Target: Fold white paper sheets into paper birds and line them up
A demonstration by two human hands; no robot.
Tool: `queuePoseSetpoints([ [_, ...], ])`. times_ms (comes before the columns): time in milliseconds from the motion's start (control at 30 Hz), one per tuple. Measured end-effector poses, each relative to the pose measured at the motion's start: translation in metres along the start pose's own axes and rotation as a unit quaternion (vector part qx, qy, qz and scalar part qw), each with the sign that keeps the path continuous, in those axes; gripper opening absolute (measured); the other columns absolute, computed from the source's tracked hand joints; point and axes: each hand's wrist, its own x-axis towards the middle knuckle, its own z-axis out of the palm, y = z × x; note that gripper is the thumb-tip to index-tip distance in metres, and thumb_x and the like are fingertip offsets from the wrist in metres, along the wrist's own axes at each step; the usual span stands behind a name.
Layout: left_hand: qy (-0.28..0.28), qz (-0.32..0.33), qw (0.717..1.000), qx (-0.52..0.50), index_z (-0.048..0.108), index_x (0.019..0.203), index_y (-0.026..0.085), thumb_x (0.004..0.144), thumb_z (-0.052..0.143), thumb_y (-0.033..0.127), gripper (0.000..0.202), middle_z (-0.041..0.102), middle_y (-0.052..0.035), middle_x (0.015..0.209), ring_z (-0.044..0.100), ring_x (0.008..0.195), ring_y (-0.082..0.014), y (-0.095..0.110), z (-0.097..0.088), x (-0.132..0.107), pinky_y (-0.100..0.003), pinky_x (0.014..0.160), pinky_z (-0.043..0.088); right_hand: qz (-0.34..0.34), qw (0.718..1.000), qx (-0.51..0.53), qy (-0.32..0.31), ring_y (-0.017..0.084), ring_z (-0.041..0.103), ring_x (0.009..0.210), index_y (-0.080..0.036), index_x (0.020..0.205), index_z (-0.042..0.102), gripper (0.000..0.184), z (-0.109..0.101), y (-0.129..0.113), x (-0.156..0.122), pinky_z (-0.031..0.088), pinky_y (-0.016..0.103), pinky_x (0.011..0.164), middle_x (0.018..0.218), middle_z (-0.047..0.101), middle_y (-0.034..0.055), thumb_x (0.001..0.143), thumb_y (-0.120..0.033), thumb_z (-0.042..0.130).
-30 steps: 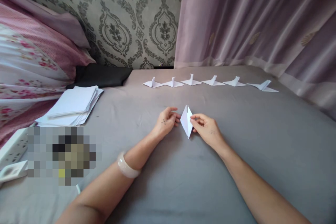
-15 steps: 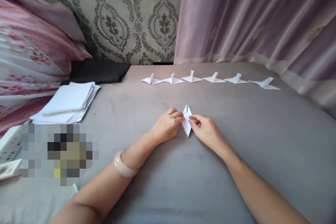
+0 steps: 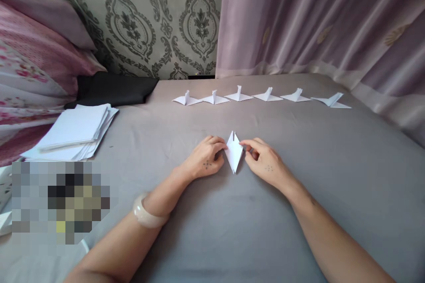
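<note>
A white, kite-shaped folded paper [image 3: 234, 154] lies on the grey bedsheet [image 3: 212, 230] in the middle. My left hand [image 3: 205, 161] pinches its left edge with curled fingers. From the other side my right hand [image 3: 264, 162] pinches its right edge, fingertips pressed together near the top. A pale bangle [image 3: 146, 215] circles my left wrist.
Several finished folded paper pieces [image 3: 262, 96] stand in a row across the far side of the bed. A stack of white sheets [image 3: 75, 130] lies at the left, by a black cushion [image 3: 113, 89]. Pink floral bedding [image 3: 29, 66] and curtains [image 3: 315, 26] border the bed.
Both hands pressed in over the paper half a second ago and have drawn slightly apart, showing more of it. The camera has shifted a little.
</note>
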Motion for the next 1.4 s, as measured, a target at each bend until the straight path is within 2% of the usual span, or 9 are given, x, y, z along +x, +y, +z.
queuePoseSetpoints([
  [167,-0.002,-0.029,0.999,-0.015,0.066,0.102,0.013,0.074,0.048,0.006,0.033,0.064,-0.0101,0.105,0.056,0.092,-0.0214,-0.002,0.001,0.001,-0.035,0.085,0.050,-0.012,0.999,-0.037,-0.030,0.012,0.057,0.071,-0.024,0.097,0.066,0.025,0.005,0.000,-0.002,0.043,0.027,0.069,0.096,0.062,0.0021,0.084,-0.020,0.046],
  [400,-0.015,-0.032,0.999,-0.017,0.063,0.110,0.015,0.074,0.049,0.008,0.040,0.063,-0.0091,0.106,0.055,0.090,-0.0209,0.001,-0.004,0.001,-0.035,0.083,0.049,0.003,0.996,-0.073,-0.041,0.012,0.057,0.070,-0.025,0.101,0.065,0.024,0.005,-0.001,-0.003,0.042,0.026,0.065,0.097,0.062,0.0017,0.084,-0.024,0.048],
  [533,-0.017,-0.032,0.999,-0.008,0.066,0.106,0.015,0.076,0.052,0.012,0.033,0.062,-0.0095,0.104,0.056,0.090,-0.0214,0.002,-0.005,0.001,-0.035,0.083,0.049,0.006,0.997,-0.068,-0.041,0.012,0.057,0.069,-0.025,0.100,0.066,0.023,0.003,-0.003,-0.003,0.042,0.026,0.065,0.095,0.062,0.0022,0.085,-0.027,0.049],
  [800,-0.010,-0.059,0.998,-0.026,0.068,0.098,0.018,0.088,0.059,0.036,0.023,0.064,-0.0084,0.104,0.059,0.095,-0.0210,-0.002,-0.001,0.004,-0.034,0.083,0.049,0.013,0.999,-0.025,-0.045,0.014,0.059,0.077,-0.024,0.100,0.068,0.027,0.004,0.001,0.001,0.043,0.027,0.070,0.097,0.064,0.0028,0.090,-0.029,0.043],
  [1033,0.001,-0.095,0.995,-0.033,0.069,0.087,0.019,0.092,0.053,0.025,0.018,0.066,-0.0054,0.098,0.060,0.091,-0.0190,-0.002,0.002,0.008,-0.031,0.080,0.048,0.051,0.998,-0.022,-0.027,0.015,0.060,0.079,-0.023,0.092,0.068,0.023,0.007,0.003,0.004,0.043,0.028,0.072,0.095,0.065,0.0020,0.090,-0.031,0.047],
  [1167,0.007,-0.108,0.994,-0.034,0.070,0.088,0.019,0.091,0.054,0.024,0.016,0.066,-0.0057,0.098,0.060,0.091,-0.0195,0.001,0.003,0.009,-0.032,0.080,0.048,0.042,0.999,0.001,-0.032,0.015,0.061,0.078,-0.024,0.091,0.068,0.018,0.006,0.005,0.005,0.044,0.027,0.072,0.093,0.066,0.0013,0.087,-0.031,0.052],
  [1400,0.014,-0.132,0.991,-0.030,0.069,0.085,0.019,0.089,0.054,0.023,0.016,0.066,-0.0052,0.094,0.060,0.088,-0.0195,0.002,0.005,0.012,-0.032,0.079,0.048,0.042,0.999,-0.002,-0.021,0.015,0.061,0.079,-0.023,0.090,0.069,0.022,0.005,0.005,0.007,0.044,0.028,0.072,0.090,0.065,0.0020,0.088,-0.031,0.049],
])
